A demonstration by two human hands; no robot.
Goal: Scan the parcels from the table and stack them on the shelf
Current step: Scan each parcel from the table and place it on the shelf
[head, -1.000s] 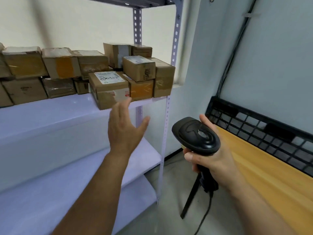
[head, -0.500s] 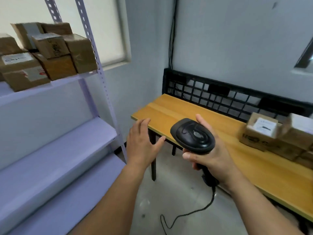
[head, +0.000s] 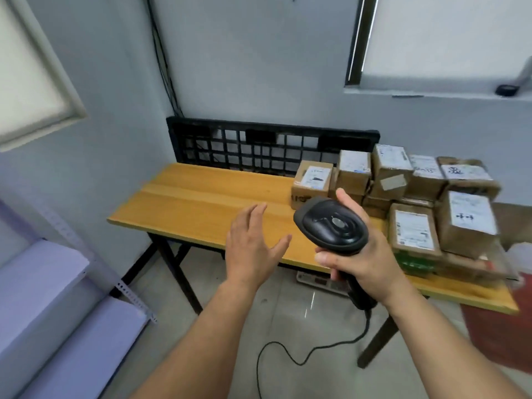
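Several brown cardboard parcels (head: pixel 414 197) with white labels are piled on the right half of the wooden table (head: pixel 201 203). My right hand (head: pixel 362 254) grips a black handheld barcode scanner (head: pixel 331 226), held above the table's front edge just left of the pile. My left hand (head: pixel 253 249) hovers empty with fingers spread, left of the scanner and in front of the table. Only the lower white boards of the shelf (head: pixel 43 283) show at the far left.
A black grid crate (head: pixel 259 145) stands against the wall behind the table. The scanner's cable (head: pixel 288 352) loops on the tiled floor under the table. A power strip (head: pixel 319 280) lies on the floor. Windows are at left and upper right.
My view has swung right, from the shelf with stacked parcels to the table and its pile. Both hands stayed in front of me; the left one is empty throughout.
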